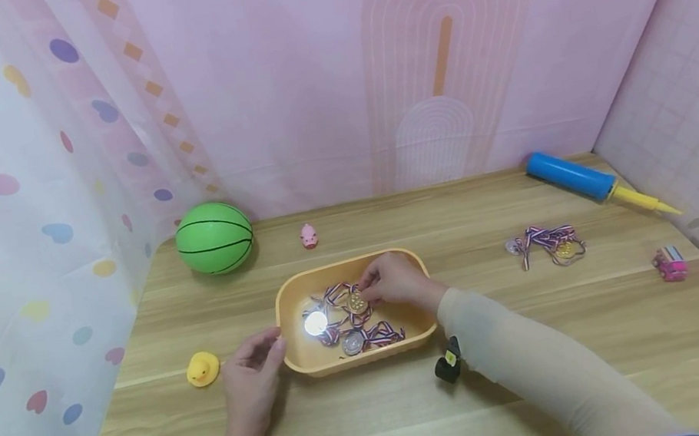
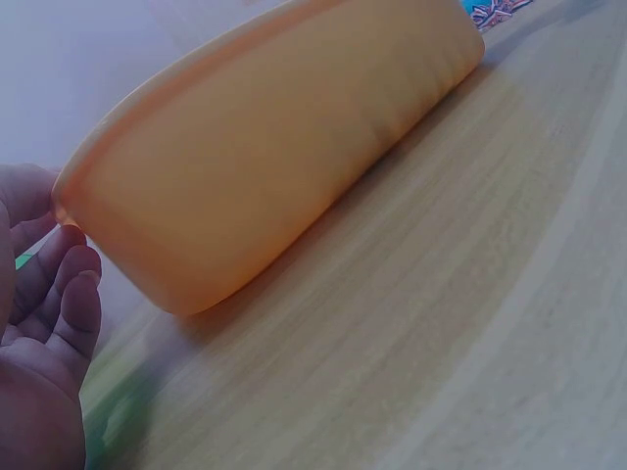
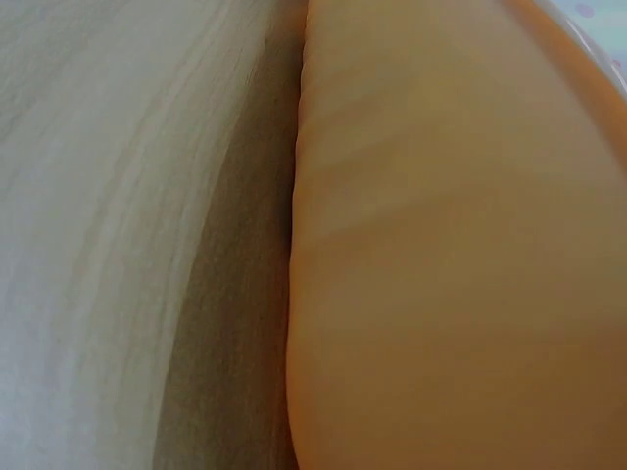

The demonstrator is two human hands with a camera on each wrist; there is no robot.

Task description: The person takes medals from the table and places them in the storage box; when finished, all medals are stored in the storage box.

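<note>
A yellow-orange plastic basket with rounded corners sits on the table, holding several medals on striped ribbons. My left hand pinches its left rim between thumb and fingers, and the left wrist view shows the fingertips right at that rim. Reaching inside over the basket's right part, my right hand pinches a gold medal at its edge. A silver medal lies toward the near wall, and a shiny medal glares white at the left. In the right wrist view the basket's outer wall hides the hand.
More ribboned medals lie on the table to the right. Beyond them are a blue and yellow hand pump and a small pink toy. A green ball, a pink pig toy and a yellow rubber duck stand around the left side.
</note>
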